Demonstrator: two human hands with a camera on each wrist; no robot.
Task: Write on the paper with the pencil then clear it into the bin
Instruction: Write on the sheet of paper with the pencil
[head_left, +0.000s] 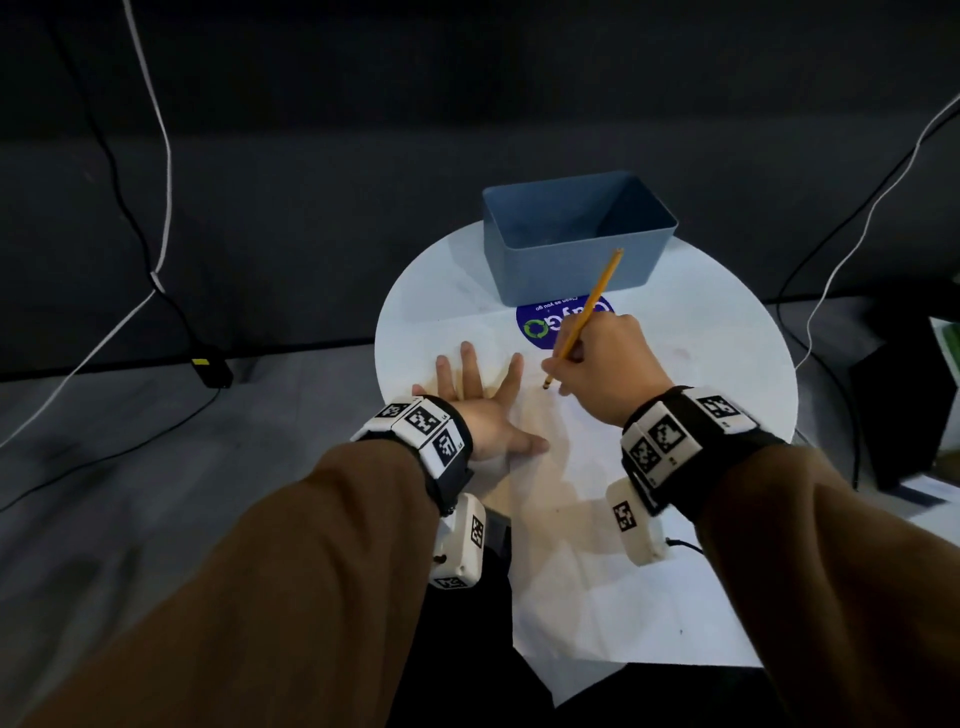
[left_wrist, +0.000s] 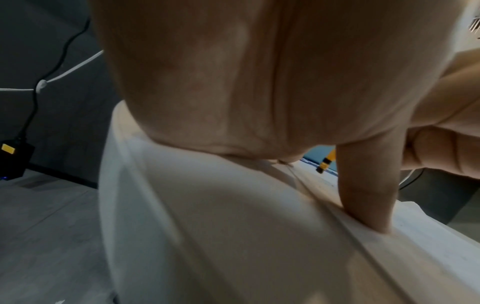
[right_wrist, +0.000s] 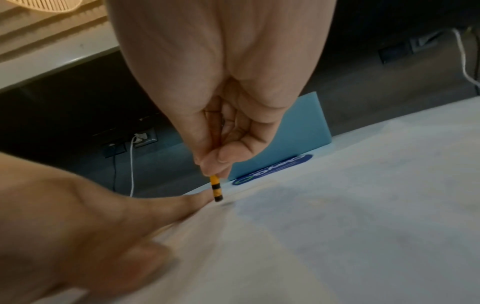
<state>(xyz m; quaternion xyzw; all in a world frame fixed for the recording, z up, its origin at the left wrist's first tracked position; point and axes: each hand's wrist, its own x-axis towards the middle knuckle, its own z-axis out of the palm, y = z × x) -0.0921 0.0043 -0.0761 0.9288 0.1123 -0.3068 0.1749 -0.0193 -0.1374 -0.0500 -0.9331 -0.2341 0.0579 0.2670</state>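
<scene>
On round white table (head_left: 727, 332), nearest edge: large white paper sheet (head_left: 623, 571), overhanging toward body. Left hand (head_left: 478, 400) flat, fingers spread and straight, pressing sheet's left side. Right hand (head_left: 602, 364), just beside, curled round yellow wooden pencil (head_left: 587, 312) low on shaft, black-banded end down at paper, possibly touching; contact unclear from wrist view. Behind hands: blue round sticker (head_left: 540, 325), partly covered. Farthest: open blue plastic bin (head_left: 576, 234), upright.

Step in hand, by judgement: writing. Keep left palm pressing to stop sheet sliding; apply light, even pressure; check which pencil end meets paper, since far end looks pointed.
</scene>
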